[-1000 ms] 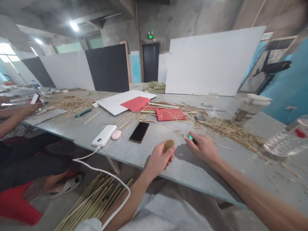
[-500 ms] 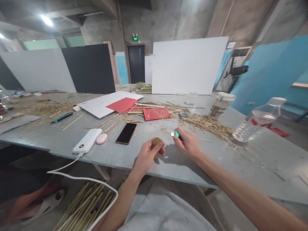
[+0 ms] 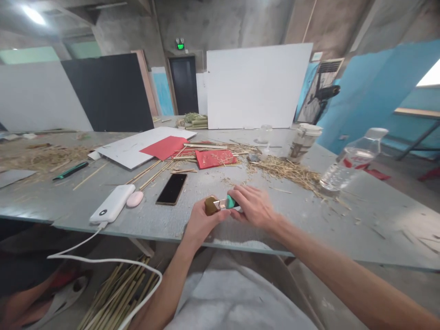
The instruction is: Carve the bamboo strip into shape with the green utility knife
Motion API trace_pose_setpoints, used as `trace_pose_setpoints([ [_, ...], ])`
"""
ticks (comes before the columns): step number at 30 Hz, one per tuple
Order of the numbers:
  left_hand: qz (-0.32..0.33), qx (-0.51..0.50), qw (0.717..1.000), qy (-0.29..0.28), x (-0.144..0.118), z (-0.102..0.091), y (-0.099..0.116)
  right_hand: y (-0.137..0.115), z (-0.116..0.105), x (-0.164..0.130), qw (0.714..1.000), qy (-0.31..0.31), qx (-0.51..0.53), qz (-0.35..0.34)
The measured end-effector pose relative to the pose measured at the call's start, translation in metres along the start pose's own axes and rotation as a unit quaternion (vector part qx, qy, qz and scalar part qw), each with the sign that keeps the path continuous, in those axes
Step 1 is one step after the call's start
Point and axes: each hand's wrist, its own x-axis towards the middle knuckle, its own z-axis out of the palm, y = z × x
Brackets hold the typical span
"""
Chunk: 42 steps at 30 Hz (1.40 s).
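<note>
Spanning the view is the grey surface (image 3: 240,229), littered beyond the fingers with straw (image 3: 288,170), red paper (image 3: 215,158) and a white board (image 3: 137,146). Further right of the fingers stand a clear water bottle (image 3: 347,165) and a lidded cup (image 3: 302,142). Left of the fingers lie a white power bank (image 3: 112,210), a pink oval case (image 3: 134,199) and a dark phone (image 3: 172,188).

The left hand (image 3: 202,222) is closed around a short brown bamboo piece (image 3: 210,206), gripped at the near edge of the surface. The right hand (image 3: 254,207) is closed on a teal-handled knife (image 3: 229,202). The knife's long axis runs left-right, blade end towards the bamboo piece and seemingly touching it. Both hands sit close together; the left is the nearer to the bamboo.
</note>
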Motion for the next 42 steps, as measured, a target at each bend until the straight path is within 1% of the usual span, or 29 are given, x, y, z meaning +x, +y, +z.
trace_pose_setpoints([
  [6, 0.024, 0.072, 0.997, 0.003, -0.003, 0.0, -0.003, 0.002, -0.005, 0.001, 1.0, 0.001, -0.011, -0.025],
  [10, 0.044, 0.111, 0.993, 0.02, -0.007, 0.003, 0.0, 0.001, -0.009, 0.001, 0.999, -0.004, -0.009, -0.041],
  [14, 0.07, 0.134, 0.988, 0.039, -0.01, 0.005, 0.006, -0.001, -0.011, -0.001, 0.999, -0.004, -0.009, -0.04],
  [19, 0.094, 0.147, 0.984, 0.028, -0.013, 0.007, 0.009, -0.001, -0.016, -0.004, 0.999, 0.0, -0.01, -0.041],
  [22, 0.101, 0.154, 0.982, 0.04, -0.015, 0.01, 0.008, -0.002, -0.016, -0.005, 1.0, 0.002, -0.008, -0.025],
  [25, 0.097, 0.155, 0.982, 0.055, -0.014, 0.01, 0.007, -0.001, -0.015, -0.005, 1.0, 0.004, -0.009, -0.01],
  [31, 0.068, 0.147, 0.986, 0.042, -0.006, 0.005, 0.008, 0.001, -0.015, -0.007, 1.0, -0.009, -0.006, -0.028],
  [35, 0.07, 0.146, 0.985, 0.052, -0.008, 0.008, 0.009, 0.001, -0.014, -0.007, 0.999, -0.023, -0.008, -0.036],
  [42, 0.077, 0.151, 0.983, 0.071, -0.013, 0.009, 0.008, 0.002, -0.014, -0.008, 0.999, -0.02, -0.02, -0.04],
])
